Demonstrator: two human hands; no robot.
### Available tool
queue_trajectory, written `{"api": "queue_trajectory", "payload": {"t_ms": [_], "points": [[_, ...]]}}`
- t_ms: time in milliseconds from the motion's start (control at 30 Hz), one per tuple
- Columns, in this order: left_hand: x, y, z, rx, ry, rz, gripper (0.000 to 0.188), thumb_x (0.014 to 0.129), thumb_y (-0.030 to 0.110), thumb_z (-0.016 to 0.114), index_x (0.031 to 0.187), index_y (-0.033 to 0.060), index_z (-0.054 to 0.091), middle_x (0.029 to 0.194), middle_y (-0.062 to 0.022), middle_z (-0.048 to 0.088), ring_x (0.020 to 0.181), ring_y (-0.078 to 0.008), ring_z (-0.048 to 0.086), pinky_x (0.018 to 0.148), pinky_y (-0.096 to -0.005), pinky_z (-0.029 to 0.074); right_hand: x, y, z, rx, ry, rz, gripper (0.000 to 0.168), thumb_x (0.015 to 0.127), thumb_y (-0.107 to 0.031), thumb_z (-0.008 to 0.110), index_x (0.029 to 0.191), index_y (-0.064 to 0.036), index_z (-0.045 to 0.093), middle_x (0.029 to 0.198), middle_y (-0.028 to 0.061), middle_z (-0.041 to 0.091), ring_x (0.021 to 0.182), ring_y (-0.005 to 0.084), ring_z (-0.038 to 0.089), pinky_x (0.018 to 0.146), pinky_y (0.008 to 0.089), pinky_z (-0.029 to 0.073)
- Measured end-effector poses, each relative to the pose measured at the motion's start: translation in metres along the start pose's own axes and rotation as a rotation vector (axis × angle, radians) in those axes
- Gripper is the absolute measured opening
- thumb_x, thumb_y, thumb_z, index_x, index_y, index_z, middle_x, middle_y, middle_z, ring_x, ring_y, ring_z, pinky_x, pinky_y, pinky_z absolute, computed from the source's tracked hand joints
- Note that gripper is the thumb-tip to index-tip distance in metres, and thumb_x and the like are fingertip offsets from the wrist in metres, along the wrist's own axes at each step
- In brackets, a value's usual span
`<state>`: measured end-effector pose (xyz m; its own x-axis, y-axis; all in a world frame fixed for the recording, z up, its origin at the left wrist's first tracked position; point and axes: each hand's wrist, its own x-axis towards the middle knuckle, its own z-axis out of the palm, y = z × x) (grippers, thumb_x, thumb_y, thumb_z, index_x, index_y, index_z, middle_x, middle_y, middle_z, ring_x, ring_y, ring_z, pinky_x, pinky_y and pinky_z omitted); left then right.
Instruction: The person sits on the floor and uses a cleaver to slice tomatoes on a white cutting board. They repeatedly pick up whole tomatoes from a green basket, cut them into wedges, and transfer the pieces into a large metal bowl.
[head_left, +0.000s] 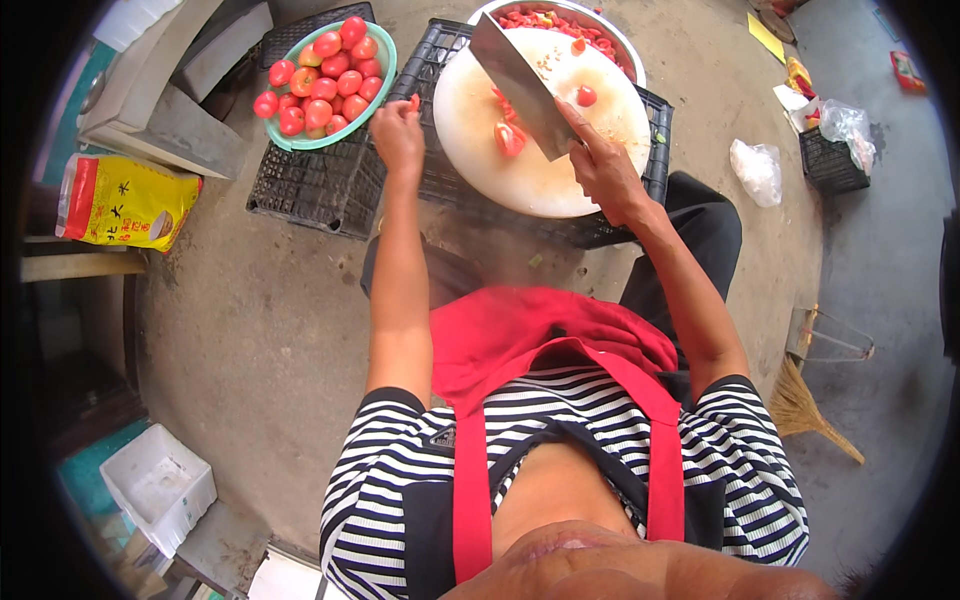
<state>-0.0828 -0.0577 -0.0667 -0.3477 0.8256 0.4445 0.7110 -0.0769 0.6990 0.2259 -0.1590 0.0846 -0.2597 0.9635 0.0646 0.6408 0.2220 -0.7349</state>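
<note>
My right hand (611, 176) grips a broad-bladed cleaver (517, 90), its index finger laid along the blade. The blade is over a round white cutting board (480, 184). On the board lie a cut tomato piece (510, 139), thin red strips (504, 105) partly behind the blade, and a rounded tomato piece (586, 95). Left of the board, my left hand (397, 139) pinches a small red tomato bit (414, 102) at its fingertips. Beside that hand, a green plastic basket (386, 52) holds several whole tomatoes (323, 89).
A metal bowl (640, 71) of chopped tomato stands behind the board. Black plastic crates (315, 184) are under the basket and board. A yellow rice bag (131, 202) stands at left, a white foam box (157, 480) lower left. At right are a straw broom (799, 405) and a plastic bag (756, 172).
</note>
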Motion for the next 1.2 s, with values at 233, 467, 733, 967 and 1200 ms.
{"api": "queue_trajectory", "payload": {"t_ms": [233, 467, 733, 967, 1200], "points": [[0.037, -0.041, 0.025, 0.261, -0.201, 0.119, 0.029, 0.078, 0.02, 0.079, 0.103, 0.0064, 0.074, 0.092, -0.0147, 0.071, 0.09, -0.0359, 0.065, 0.085, -0.0457, 0.051, 0.0, 0.015, 0.01, -0.252, -0.291, -0.002, 0.066, 0.095, -0.002, 0.047, 0.157, -0.023, 0.037, 0.077, 0.0204, 0.065, 0.068, 0.0391, 0.066, 0.071, 0.047, 0.053], [0.041, -0.029, 0.001, -0.061, -0.11, -0.154, 0.028, 0.09, 0.017, 0.071, 0.113, 0.0006, 0.072, 0.095, -0.0085, 0.074, 0.083, -0.0177, 0.07, 0.075, -0.032, 0.056, -0.011, 0.032, -0.035, -0.152, -0.522, -0.136, 0.067, 0.092, -0.001, 0.052, 0.154, -0.024, 0.043, 0.095, 0.0182, 0.07, 0.083, 0.0351, 0.07, 0.076, 0.0424, 0.056], [0.044, 0.033, 0.01, -0.649, -0.307, -0.35, 0.029, 0.097, 0.013, 0.067, 0.121, -0.0024, 0.069, 0.11, -0.0088, 0.071, 0.095, -0.0153, 0.069, 0.078, -0.0271, 0.059, 0.072, 0.132, -0.094, -0.094, -0.418, -0.046, 0.058, 0.1, -0.016, 0.055, 0.152, -0.04, 0.045, 0.06, 0.0168, 0.053, 0.051, 0.0254, 0.058, 0.055, 0.0405, 0.051], [0.082, 0.084, 0.153, -0.387, -0.502, -0.175, 0.025, 0.09, 0.017, 0.071, 0.11, 0.0029, 0.075, 0.102, -0.0092, 0.075, 0.089, -0.0154, 0.072, 0.082, -0.0304, 0.057, 0.179, 0.205, -0.135, -0.31, -0.121, -0.249, 0.059, 0.097, -0.012, 0.055, 0.15, -0.038, 0.048, 0.073, 0.0125, 0.068, 0.064, 0.027, 0.067, 0.069, 0.0429, 0.055], [0.13, 0.101, 0.204, -0.695, -0.405, -0.185, 0.049, 0.092, 0.018, 0.076, 0.133, -0.0036, 0.062, 0.121, -0.0138, 0.071, 0.107, -0.0162, 0.068, 0.092, -0.0301, 0.054, 0.178, 0.196, -0.118, -0.131, 0.137, -0.121, 0.058, 0.099, -0.009, 0.055, 0.15, -0.036, 0.05, 0.075, 0.0126, 0.066, 0.059, 0.0223, 0.061, 0.058, 0.0393, 0.052]]}}
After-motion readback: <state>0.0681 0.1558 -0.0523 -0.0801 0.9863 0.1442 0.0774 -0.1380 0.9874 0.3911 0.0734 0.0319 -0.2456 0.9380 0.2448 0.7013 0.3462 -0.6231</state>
